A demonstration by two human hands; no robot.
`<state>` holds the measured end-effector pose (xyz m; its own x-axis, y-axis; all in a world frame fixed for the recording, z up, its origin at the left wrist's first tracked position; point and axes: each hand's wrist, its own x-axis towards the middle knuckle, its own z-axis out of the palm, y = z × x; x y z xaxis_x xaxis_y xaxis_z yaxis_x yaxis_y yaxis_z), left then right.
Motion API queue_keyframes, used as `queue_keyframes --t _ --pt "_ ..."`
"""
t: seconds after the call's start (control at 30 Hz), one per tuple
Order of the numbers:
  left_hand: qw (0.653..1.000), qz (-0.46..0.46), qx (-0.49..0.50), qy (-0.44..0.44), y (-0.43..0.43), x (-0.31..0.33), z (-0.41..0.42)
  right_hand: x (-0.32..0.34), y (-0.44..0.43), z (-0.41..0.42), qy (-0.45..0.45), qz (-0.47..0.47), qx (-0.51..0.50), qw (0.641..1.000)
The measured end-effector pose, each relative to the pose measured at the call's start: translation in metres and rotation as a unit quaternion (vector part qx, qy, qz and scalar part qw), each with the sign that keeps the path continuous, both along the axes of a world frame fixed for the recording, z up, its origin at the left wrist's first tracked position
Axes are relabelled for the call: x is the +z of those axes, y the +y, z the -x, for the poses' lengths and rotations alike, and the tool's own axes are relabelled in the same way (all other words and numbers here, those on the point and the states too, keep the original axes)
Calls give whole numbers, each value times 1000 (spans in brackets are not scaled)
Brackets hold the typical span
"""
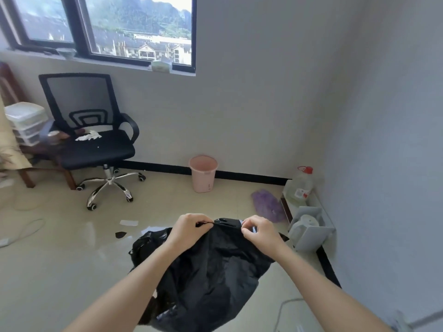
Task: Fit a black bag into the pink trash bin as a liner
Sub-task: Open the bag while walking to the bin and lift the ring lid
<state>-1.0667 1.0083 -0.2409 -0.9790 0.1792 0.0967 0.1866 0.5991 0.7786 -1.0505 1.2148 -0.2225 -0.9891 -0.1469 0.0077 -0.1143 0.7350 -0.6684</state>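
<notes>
Black plastic bunches between your fingertips: your left hand (189, 228) and right hand (260, 232) each pinch the top edge of the black bag (211, 271), which hangs crumpled between your forearms. Far ahead, well apart, the pink trash bin (203, 173) stands unlined against the wall, right of the office chair (96, 140).

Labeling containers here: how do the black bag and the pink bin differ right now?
The black bag is limp, crumpled film; the pink bin is rigid and keeps its round shape. The bag hangs near the camera, pinched at its top edge by the left hand and right hand; the bin stands upright and untouched on the floor by the far wall. Shared: the bin is unlined, the bag not yet in it.
</notes>
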Motion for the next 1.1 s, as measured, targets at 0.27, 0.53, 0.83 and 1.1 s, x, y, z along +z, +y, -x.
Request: queue_keyframes --t 0.27,0.53,0.83,1.1 --pt "997 -9 72 4 39 4 111 13 36 144 -4 6 52 999" --pt "992 3 120 -33 22 -28 212 -20 16 259 -51 -13 115 992" --pt "993 11 114 -20 3 -18 387 -19 -3 418 -64 -5 92 994" --pt "994 34 88 -49 23 -40 500 -52 13 521 -115 -22 82 990"
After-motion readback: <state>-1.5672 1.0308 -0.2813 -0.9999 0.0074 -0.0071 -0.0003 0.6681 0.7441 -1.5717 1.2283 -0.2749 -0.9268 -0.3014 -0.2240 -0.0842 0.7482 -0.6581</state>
